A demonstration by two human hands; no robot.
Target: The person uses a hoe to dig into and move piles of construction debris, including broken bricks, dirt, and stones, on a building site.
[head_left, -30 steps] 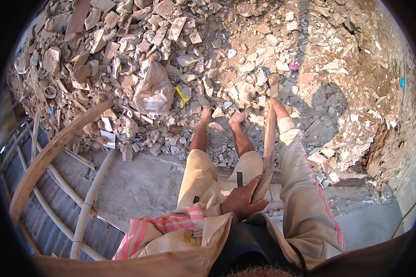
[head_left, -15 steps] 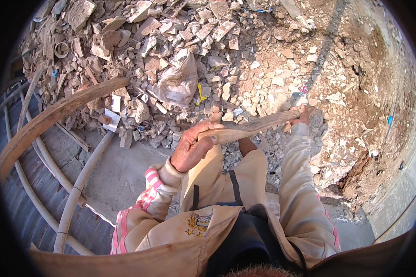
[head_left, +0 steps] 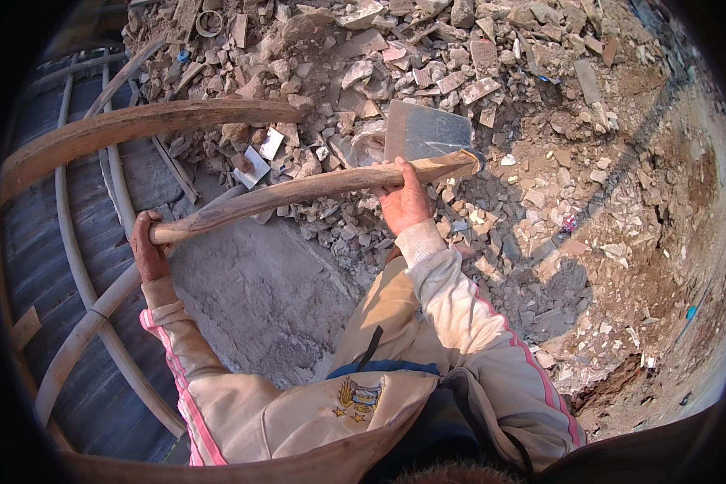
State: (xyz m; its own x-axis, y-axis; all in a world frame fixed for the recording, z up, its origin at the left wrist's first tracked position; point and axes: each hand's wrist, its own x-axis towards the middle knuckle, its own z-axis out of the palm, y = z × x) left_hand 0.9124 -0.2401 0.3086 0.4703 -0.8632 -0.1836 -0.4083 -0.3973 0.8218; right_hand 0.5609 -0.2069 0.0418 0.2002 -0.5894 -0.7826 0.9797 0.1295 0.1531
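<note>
A hoe (head_left: 315, 184) with a long, slightly bent wooden handle lies across both my hands, held level above the ground. At the left end of the handle, my left hand (head_left: 148, 246) is closed round the butt. My right hand (head_left: 405, 199) grips it farther along, close to the head. The broad grey metal blade (head_left: 429, 131) points away from me over the rubble, its flat face up. Beneath and beyond the hoe spreads a heap of broken tile and stone rubble (head_left: 460, 73).
A curved wooden beam (head_left: 149, 121) juts in from the left, near the handle. Bent poles (head_left: 73, 218) lie over dark corrugated sheeting (head_left: 32, 274) on the left. A grey concrete slab (head_left: 258, 282) is by my legs. Loose earth (head_left: 661, 242) slopes up at the right.
Both hands have swung left with the hoe, the left hand farthest. The blade has come into plain view over the rubble. My view has shifted left too.
</note>
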